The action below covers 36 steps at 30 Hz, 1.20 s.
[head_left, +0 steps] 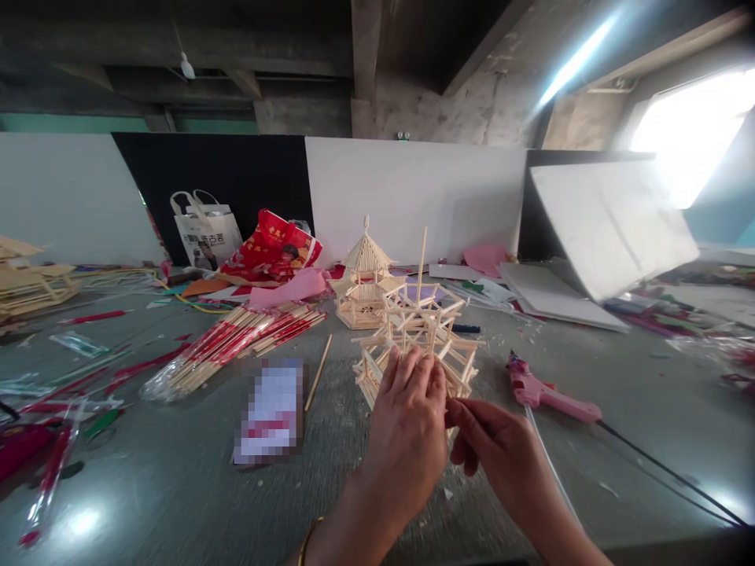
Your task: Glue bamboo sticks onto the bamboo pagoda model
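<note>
A half-built model of thin wooden sticks (421, 334) stands on the grey table (177, 479) in the middle of the view, with one stick rising upright from its top. My left hand (409, 428) is closed round the model's near side, fingers wrapped over its sticks. My right hand (492, 444) is beside it on the right, fingers pinched together against the model's lower edge; what they pinch is hidden. A finished stick pagoda (366, 275) stands just behind the model.
A pink glue gun (546, 391) with a black cord lies right of the model. Wrapped bundles of chopsticks (236, 342) and one loose stick (318, 372) lie to the left. Bags, paper scraps and white boards crowd the back; another stick structure (29, 279) sits far left.
</note>
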Each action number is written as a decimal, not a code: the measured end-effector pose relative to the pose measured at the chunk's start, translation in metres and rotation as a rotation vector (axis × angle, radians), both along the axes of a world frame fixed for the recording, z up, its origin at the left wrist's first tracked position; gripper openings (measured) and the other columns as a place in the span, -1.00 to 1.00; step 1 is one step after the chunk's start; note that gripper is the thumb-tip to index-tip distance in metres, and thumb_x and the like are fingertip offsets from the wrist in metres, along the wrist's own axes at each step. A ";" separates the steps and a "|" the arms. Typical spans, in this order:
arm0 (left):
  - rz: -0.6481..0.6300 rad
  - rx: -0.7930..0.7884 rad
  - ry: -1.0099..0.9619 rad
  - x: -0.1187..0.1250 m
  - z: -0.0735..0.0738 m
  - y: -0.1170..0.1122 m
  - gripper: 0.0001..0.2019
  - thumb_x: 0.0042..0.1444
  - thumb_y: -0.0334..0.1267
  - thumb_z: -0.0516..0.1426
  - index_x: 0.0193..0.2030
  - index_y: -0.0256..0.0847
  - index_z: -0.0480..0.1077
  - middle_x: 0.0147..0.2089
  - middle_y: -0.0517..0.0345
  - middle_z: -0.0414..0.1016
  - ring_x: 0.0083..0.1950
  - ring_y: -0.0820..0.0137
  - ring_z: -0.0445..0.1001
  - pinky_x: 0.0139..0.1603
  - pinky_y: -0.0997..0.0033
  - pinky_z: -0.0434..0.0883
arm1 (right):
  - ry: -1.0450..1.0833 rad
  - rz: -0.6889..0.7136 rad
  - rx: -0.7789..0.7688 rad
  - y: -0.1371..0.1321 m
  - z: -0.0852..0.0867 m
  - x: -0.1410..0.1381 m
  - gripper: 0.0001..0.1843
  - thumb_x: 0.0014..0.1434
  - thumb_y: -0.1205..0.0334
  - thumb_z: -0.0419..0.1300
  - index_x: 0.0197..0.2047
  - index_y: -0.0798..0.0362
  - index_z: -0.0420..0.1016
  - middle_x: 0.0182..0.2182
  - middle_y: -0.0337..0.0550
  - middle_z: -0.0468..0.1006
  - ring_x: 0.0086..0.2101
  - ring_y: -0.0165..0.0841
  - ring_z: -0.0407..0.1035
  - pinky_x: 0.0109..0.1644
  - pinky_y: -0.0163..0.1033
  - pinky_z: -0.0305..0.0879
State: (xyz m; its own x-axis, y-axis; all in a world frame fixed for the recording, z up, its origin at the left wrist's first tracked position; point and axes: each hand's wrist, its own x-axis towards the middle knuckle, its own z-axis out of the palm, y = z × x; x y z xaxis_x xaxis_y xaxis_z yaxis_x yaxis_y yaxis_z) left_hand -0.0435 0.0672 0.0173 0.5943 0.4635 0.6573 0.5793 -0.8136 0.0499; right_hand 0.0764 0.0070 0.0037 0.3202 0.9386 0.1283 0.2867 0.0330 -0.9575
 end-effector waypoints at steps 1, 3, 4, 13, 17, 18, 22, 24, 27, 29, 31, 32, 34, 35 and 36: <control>-0.003 -0.001 0.000 0.000 0.000 0.000 -0.62 0.14 -0.46 -0.02 0.10 -0.42 0.33 0.18 -0.13 0.35 0.29 0.16 0.16 0.31 -0.02 0.11 | -0.027 0.003 0.000 -0.001 -0.001 0.000 -0.44 0.11 -0.23 0.06 -0.34 0.17 0.50 -0.70 -0.22 0.39 -0.68 -0.49 0.24 -0.61 -0.42 0.16; -0.004 -0.004 -0.001 -0.001 0.001 0.001 -0.61 0.14 -0.47 -0.03 0.11 -0.42 0.32 0.18 -0.12 0.36 0.29 0.17 0.16 0.31 -0.02 0.11 | -0.082 0.011 0.000 -0.002 -0.003 0.001 -0.46 0.15 -0.20 0.03 -0.31 0.15 0.50 -0.67 -0.22 0.40 -0.66 -0.49 0.24 -0.59 -0.42 0.16; -0.003 -0.005 -0.002 -0.001 0.001 0.001 -0.61 0.14 -0.48 -0.04 0.11 -0.42 0.32 0.18 -0.11 0.36 0.29 0.17 0.15 0.32 -0.02 0.10 | -0.106 0.017 -0.001 -0.003 -0.004 0.001 -0.47 0.17 -0.19 0.01 -0.30 0.14 0.50 -0.66 -0.22 0.41 -0.65 -0.49 0.24 -0.58 -0.41 0.17; 0.009 -0.002 0.014 -0.001 0.001 0.001 -0.61 0.16 -0.49 -0.07 0.12 -0.39 0.33 0.18 -0.09 0.36 0.29 0.17 0.15 0.30 -0.01 0.12 | -0.191 0.050 -0.013 -0.007 -0.004 0.003 -0.53 0.22 -0.11 -0.04 -0.26 0.12 0.46 -0.63 -0.22 0.42 -0.64 -0.47 0.26 -0.56 -0.40 0.18; 0.006 -0.020 0.019 -0.002 0.003 0.000 -0.59 0.14 -0.50 -0.07 0.12 -0.40 0.32 0.20 -0.09 0.34 0.30 0.18 0.14 0.32 0.00 0.10 | -0.307 0.050 0.013 -0.007 -0.005 0.003 -0.59 0.24 -0.05 -0.05 -0.34 0.09 0.41 -0.60 -0.22 0.40 -0.60 -0.46 0.27 -0.54 -0.41 0.20; 0.004 -0.022 0.017 -0.002 0.004 0.000 -0.59 0.14 -0.50 -0.06 0.12 -0.41 0.32 0.20 -0.10 0.34 0.30 0.17 0.14 0.31 -0.01 0.11 | -0.332 0.048 0.015 -0.007 -0.005 0.002 -0.60 0.25 -0.04 -0.05 -0.37 0.09 0.39 -0.59 -0.22 0.40 -0.59 -0.46 0.28 -0.53 -0.41 0.20; -0.005 -0.002 0.000 -0.005 0.004 -0.001 -0.59 0.10 -0.52 -0.03 0.10 -0.40 0.34 0.18 -0.13 0.35 0.28 0.15 0.18 0.28 -0.04 0.16 | -0.415 0.050 0.041 -0.008 -0.002 0.000 -0.62 0.26 0.00 -0.07 -0.35 0.10 0.39 -0.57 -0.19 0.43 -0.63 -0.47 0.26 -0.57 -0.40 0.19; -0.002 0.004 -0.005 -0.006 0.004 -0.002 -0.59 0.10 -0.52 -0.02 0.10 -0.38 0.34 0.18 -0.13 0.36 0.28 0.15 0.18 0.27 -0.05 0.17 | -0.483 0.028 0.087 -0.009 0.000 0.000 -0.61 0.26 0.03 -0.07 -0.31 0.11 0.43 -0.57 -0.18 0.44 -0.65 -0.47 0.25 -0.58 -0.39 0.17; 0.006 0.005 -0.002 -0.008 0.006 -0.004 -0.60 0.12 -0.52 -0.02 0.10 -0.35 0.34 0.18 -0.11 0.36 0.28 0.14 0.17 0.27 -0.06 0.17 | -0.623 -0.033 0.189 -0.012 0.001 -0.001 -0.63 0.27 0.06 -0.07 -0.29 0.10 0.45 -0.55 -0.16 0.46 -0.61 -0.44 0.30 -0.54 -0.36 0.17; 0.007 0.000 0.001 -0.009 0.007 -0.005 -0.60 0.13 -0.51 -0.03 0.10 -0.33 0.35 0.19 -0.10 0.35 0.29 0.15 0.16 0.29 -0.06 0.15 | -0.697 -0.044 0.224 -0.013 0.002 -0.001 -0.65 0.28 0.09 -0.08 -0.27 0.09 0.45 -0.49 -0.14 0.49 -0.55 -0.41 0.35 -0.48 -0.34 0.20; -0.002 -0.012 0.006 -0.010 0.008 -0.007 -0.61 0.14 -0.49 -0.02 0.10 -0.30 0.35 0.20 -0.08 0.34 0.30 0.14 0.15 0.29 -0.06 0.13 | -0.729 -0.028 0.217 -0.013 0.002 -0.002 -0.66 0.29 0.12 -0.10 -0.26 0.08 0.44 -0.43 -0.13 0.50 -0.48 -0.38 0.39 -0.42 -0.32 0.23; -0.007 -0.017 0.006 -0.010 0.008 -0.007 -0.61 0.14 -0.49 -0.02 0.10 -0.30 0.36 0.20 -0.09 0.34 0.30 0.13 0.15 0.29 -0.06 0.14 | -0.731 -0.019 0.204 -0.012 0.002 -0.003 -0.66 0.30 0.12 -0.11 -0.27 0.08 0.43 -0.41 -0.12 0.51 -0.46 -0.37 0.41 -0.39 -0.31 0.24; -0.016 -0.023 -0.001 -0.010 0.007 -0.007 -0.62 0.14 -0.48 -0.02 0.09 -0.29 0.36 0.19 -0.08 0.35 0.29 0.12 0.16 0.28 -0.08 0.14 | -0.727 -0.005 0.179 -0.011 0.001 -0.003 -0.65 0.30 0.12 -0.12 -0.30 0.08 0.41 -0.40 -0.12 0.51 -0.45 -0.36 0.40 -0.37 -0.29 0.24; -0.019 -0.025 -0.003 -0.010 0.007 -0.007 -0.62 0.14 -0.48 -0.02 0.09 -0.29 0.36 0.18 -0.08 0.35 0.29 0.12 0.16 0.28 -0.09 0.14 | -0.723 -0.004 0.171 -0.011 0.001 -0.003 -0.64 0.30 0.11 -0.13 -0.31 0.07 0.41 -0.40 -0.13 0.50 -0.46 -0.36 0.39 -0.38 -0.29 0.23; -0.020 -0.027 -0.007 -0.010 0.006 -0.006 -0.62 0.14 -0.49 -0.03 0.08 -0.29 0.36 0.18 -0.07 0.35 0.29 0.13 0.16 0.28 -0.09 0.14 | -0.719 -0.005 0.167 -0.011 0.001 -0.003 -0.64 0.31 0.11 -0.13 -0.32 0.07 0.40 -0.41 -0.14 0.50 -0.47 -0.37 0.38 -0.39 -0.29 0.22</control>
State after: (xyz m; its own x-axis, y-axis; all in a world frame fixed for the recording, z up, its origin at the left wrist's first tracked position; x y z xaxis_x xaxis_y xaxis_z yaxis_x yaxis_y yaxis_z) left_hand -0.0532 0.0609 0.0238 0.5988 0.4693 0.6490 0.5626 -0.8232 0.0762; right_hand 0.0732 -0.0035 0.0047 0.1077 0.8870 0.4490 0.8421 0.1586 -0.5155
